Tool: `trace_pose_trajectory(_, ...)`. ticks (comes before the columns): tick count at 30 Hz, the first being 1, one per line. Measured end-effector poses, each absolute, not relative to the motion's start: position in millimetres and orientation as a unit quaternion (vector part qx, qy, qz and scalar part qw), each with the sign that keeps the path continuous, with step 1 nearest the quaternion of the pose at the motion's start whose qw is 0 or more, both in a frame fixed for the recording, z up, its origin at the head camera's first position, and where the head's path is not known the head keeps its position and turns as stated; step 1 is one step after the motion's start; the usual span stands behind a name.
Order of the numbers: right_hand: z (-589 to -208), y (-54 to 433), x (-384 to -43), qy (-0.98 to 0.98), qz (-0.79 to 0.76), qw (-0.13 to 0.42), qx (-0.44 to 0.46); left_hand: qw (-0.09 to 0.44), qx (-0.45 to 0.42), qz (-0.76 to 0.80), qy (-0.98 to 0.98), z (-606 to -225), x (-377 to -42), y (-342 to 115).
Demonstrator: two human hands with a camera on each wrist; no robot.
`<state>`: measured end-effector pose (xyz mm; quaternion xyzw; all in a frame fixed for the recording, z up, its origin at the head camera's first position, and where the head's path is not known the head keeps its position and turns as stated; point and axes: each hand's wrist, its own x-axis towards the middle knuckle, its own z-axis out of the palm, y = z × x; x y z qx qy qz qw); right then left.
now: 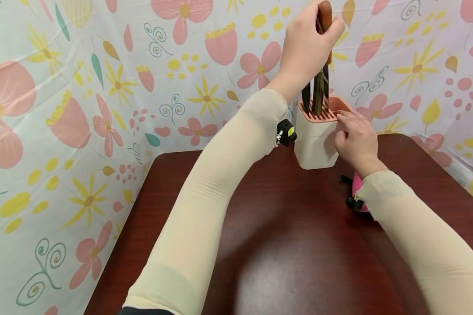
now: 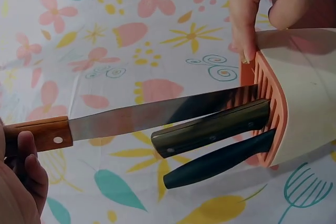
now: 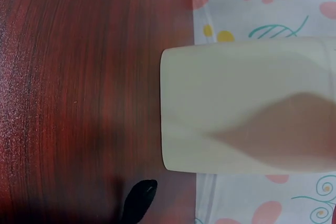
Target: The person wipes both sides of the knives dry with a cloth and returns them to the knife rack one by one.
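Observation:
My left hand (image 1: 309,41) grips the brown wooden handle (image 2: 44,135) of a knife above a knife block (image 1: 315,146). The knife's broad steel blade (image 2: 157,111) runs down, its lower end inside a slot. White on the outside, the block has a salmon slotted top. Two more handles, one olive-brown (image 2: 215,127) and one black (image 2: 218,163), stick out of neighbouring slots. My right hand (image 1: 358,138) holds the block's near right rim, fingers over the edge and thumb by the outer wall. In the right wrist view, the block's white wall (image 3: 236,77) shows with a blurred, skin-toned patch over it.
The block stands near the back of a dark red wooden table (image 1: 291,262). A pink object (image 1: 356,183) lies partly behind my right wrist, a black part (image 3: 139,200) beside it. Flower-printed cloth (image 1: 205,87) hangs behind and along the left side.

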<state>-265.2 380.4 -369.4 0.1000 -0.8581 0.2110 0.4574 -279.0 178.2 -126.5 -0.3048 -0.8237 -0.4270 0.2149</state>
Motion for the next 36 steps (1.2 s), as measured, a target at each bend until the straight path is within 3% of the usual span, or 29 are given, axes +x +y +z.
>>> trace_pose_trajectory(21, -362.1, 377.1, -264.0, -0.851, 0.217, 0.470, 0.089, 0.159, -0.272, -0.386, -0.867, -147.0, -284.9, 222.8)
trace_pose_trajectory(36, -367.5, 375.2, -266.2, -0.841, 0.231, 0.483, 0.074, 0.126, -0.244, -0.300, -0.913, -208.6, -303.5, 247.3)
